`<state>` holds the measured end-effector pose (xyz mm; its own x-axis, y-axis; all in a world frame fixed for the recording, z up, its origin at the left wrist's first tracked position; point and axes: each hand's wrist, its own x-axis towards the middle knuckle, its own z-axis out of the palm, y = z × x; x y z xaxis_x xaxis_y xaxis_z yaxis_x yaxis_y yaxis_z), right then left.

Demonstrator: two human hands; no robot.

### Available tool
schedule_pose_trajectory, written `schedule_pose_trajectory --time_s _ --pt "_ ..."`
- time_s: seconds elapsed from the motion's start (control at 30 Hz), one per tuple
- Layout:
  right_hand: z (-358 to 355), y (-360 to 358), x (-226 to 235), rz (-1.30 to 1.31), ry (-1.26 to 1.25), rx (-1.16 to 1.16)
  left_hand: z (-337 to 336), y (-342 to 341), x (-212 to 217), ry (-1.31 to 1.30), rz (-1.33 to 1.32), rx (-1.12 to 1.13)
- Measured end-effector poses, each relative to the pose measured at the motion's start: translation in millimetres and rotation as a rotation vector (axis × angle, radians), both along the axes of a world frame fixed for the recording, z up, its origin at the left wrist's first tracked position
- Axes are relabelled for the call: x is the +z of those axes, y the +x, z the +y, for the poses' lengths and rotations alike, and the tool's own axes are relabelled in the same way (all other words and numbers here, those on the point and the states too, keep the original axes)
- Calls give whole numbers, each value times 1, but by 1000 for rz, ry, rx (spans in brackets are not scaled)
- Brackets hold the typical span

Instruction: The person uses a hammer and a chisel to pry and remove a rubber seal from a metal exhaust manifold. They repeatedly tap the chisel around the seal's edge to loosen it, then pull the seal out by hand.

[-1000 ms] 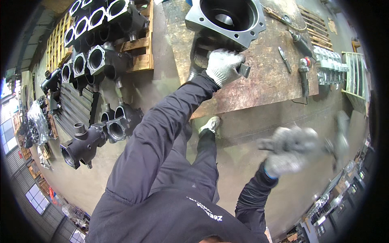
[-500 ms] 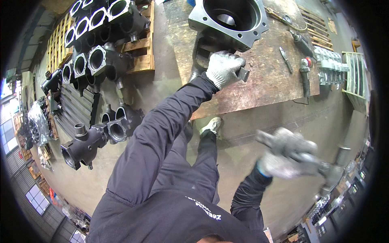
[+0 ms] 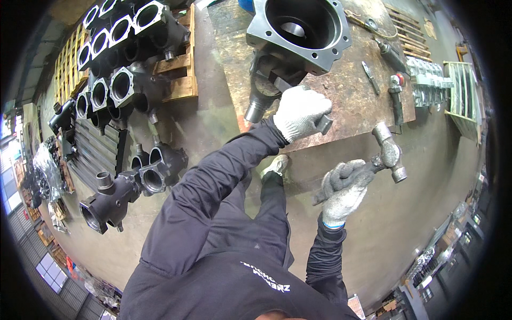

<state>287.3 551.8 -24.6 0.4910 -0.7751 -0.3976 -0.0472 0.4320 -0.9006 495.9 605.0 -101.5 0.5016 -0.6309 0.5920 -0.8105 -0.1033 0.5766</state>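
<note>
My left hand [image 3: 301,113], in a white knit glove, is closed around a flat metal bar [image 3: 324,124], chisel-like. The bar's far end meets the neck of a dark cast valve body [image 3: 261,38] on the bench; whether it touches is hard to tell. A wide, bored flange on the casting faces up, and a pipe stub [image 3: 256,110] points toward me. To the right, off the bench's near edge, my right hand [image 3: 346,186], gloved in white and grey, grips a ball-peen hammer [image 3: 391,153] by its handle. The hammer head is raised clear of the bar.
A worn wooden bench top [image 3: 346,101] carries a knife [image 3: 371,77] and an angle grinder [image 3: 396,98]. Several black castings [image 3: 121,88] stand on pallets at the left, with more on the floor [image 3: 154,165]. Silvery parts [image 3: 428,74] stand beyond the bench's right side.
The hammer, blurred and lower right before, has swung up and left toward the bench. My left hand has shifted slightly, and the bar's near end sits lower in view.
</note>
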Motion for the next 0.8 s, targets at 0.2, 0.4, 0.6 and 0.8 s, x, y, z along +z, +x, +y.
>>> schedule_pose_trajectory --time_s 0.2,0.4,0.6,0.8 --pt "11 25 3 40 35 -66 -4 9 9 41 -21 42" --pt "1 16 -3 68 -3 -22 -7 24 -15 127 -42 160" --pt "-13 12 9 128 21 1 -2 33 -27 109 30 241" --pt "-16 15 23 -239 -49 -67 1 25 -20 189 -18 196"
